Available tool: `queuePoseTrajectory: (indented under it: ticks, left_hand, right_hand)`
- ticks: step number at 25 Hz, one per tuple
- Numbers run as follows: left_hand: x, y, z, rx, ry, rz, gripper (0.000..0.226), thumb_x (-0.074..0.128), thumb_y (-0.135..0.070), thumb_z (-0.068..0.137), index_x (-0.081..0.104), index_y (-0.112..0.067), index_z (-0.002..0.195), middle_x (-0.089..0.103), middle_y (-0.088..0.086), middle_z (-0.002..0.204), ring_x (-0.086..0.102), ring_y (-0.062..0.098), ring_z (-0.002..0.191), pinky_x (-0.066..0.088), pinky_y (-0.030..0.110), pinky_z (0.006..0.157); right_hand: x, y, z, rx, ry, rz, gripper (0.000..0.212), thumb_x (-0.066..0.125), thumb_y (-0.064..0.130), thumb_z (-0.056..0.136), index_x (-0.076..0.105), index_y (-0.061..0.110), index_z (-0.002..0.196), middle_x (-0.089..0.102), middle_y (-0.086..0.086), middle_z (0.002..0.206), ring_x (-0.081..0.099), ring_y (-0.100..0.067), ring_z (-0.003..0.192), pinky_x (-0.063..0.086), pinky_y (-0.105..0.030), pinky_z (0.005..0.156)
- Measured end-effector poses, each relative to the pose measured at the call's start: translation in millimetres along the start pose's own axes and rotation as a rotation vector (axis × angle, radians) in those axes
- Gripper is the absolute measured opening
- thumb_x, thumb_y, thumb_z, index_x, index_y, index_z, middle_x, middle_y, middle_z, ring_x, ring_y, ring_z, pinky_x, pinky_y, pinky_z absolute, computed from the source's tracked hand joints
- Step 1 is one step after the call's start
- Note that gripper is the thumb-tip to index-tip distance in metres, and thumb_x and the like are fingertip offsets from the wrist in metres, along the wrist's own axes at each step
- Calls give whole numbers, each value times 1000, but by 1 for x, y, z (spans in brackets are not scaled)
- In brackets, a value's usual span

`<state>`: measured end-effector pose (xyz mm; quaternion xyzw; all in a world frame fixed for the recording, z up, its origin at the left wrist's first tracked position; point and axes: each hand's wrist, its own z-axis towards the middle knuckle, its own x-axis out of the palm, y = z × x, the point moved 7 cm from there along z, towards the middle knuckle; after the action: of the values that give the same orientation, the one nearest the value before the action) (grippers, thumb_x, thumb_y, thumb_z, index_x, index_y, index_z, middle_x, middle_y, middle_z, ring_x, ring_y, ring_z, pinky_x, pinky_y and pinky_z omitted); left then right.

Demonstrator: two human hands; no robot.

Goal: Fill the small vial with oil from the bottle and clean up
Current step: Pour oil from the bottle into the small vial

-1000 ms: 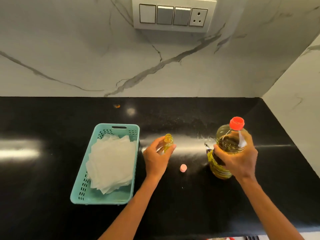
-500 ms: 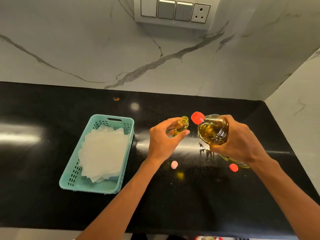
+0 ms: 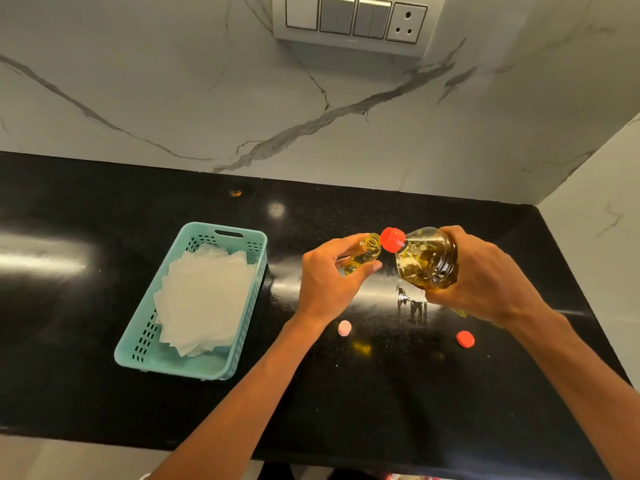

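Observation:
My left hand (image 3: pixel 323 277) holds the small clear vial (image 3: pixel 363 256) tilted, its open threaded mouth pointing right; some yellow oil shows inside it. My right hand (image 3: pixel 485 275) grips the big oil bottle (image 3: pixel 427 259) tipped on its side above the counter, its red spout (image 3: pixel 392 239) touching the vial's mouth. A small pink cap (image 3: pixel 344 328) lies on the black counter (image 3: pixel 381 393) below my left hand. A red cap (image 3: pixel 465 338) lies further right under my right wrist.
A teal plastic basket (image 3: pixel 138 344) with a stack of white tissues (image 3: pixel 204 299) stands left of my hands. Wet oily streaks (image 3: pixel 412 303) shine on the counter under the bottle. A marble wall with a switch panel (image 3: pixel 349 19) rises behind; another wall closes the right side.
The bottle went from standing upright on the counter to tipped sideways with its spout at the vial. My left hand lifted and tilted the vial toward it. The red cap now lies on the counter.

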<state>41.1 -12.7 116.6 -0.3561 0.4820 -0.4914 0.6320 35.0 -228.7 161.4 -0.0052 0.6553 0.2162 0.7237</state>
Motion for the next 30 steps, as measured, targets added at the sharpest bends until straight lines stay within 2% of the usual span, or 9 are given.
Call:
queuePoseTrajectory:
  ticks: [4, 8, 15, 19, 25, 30]
  left_hand:
    - [0, 2, -1, 9, -7, 7, 45, 84, -21, 81, 71, -16, 124, 77, 0, 111, 72, 7, 102, 58, 18, 87]
    - [-1, 2, -2, 21, -13, -1, 44, 85, -23, 80, 73, -18, 122, 76, -6, 108, 71, 3, 99, 56, 13, 86]
    - [-1, 7, -3, 20, -11, -23, 44, 85, -23, 80, 73, -17, 121, 77, -4, 109, 72, 2, 100, 56, 13, 87]
    - [-1, 8, -4, 28, -11, -27, 42, 85, -24, 80, 72, -22, 120, 71, -17, 105, 67, -12, 96, 52, 7, 85]
    - [-1, 12, -6, 27, -6, -37, 42, 84, -26, 81, 72, -22, 121, 71, -17, 105, 68, -9, 96, 52, 8, 86]
    - [-5, 8, -7, 53, -21, -46, 45, 83, -27, 81, 66, -36, 121, 69, -22, 102, 65, -15, 95, 51, 5, 83]
  right_hand:
    - [-4, 1, 5, -23, 27, -58, 95, 92, 42, 57, 47, 8, 132, 66, -14, 112, 65, -27, 93, 57, -39, 80]
    - [-10, 1, 10, -48, 57, -117, 96, 92, 43, 56, 48, 6, 132, 67, -16, 109, 67, -29, 89, 56, -39, 76]
    - [-21, 9, 15, -92, 106, -215, 99, 93, 44, 51, 49, 3, 130, 68, -18, 101, 67, -30, 80, 56, -39, 68]
    - [-27, 17, 16, -112, 118, -256, 98, 95, 41, 49, 53, -1, 127, 69, -20, 97, 68, -33, 76, 56, -39, 66]
    - [-35, 27, 17, -110, 128, -284, 96, 94, 40, 52, 54, -2, 128, 69, -22, 100, 68, -36, 81, 57, -43, 71]
    - [-35, 30, 18, -88, 150, -276, 95, 92, 41, 56, 52, 0, 131, 68, -21, 105, 68, -36, 85, 56, -44, 74]
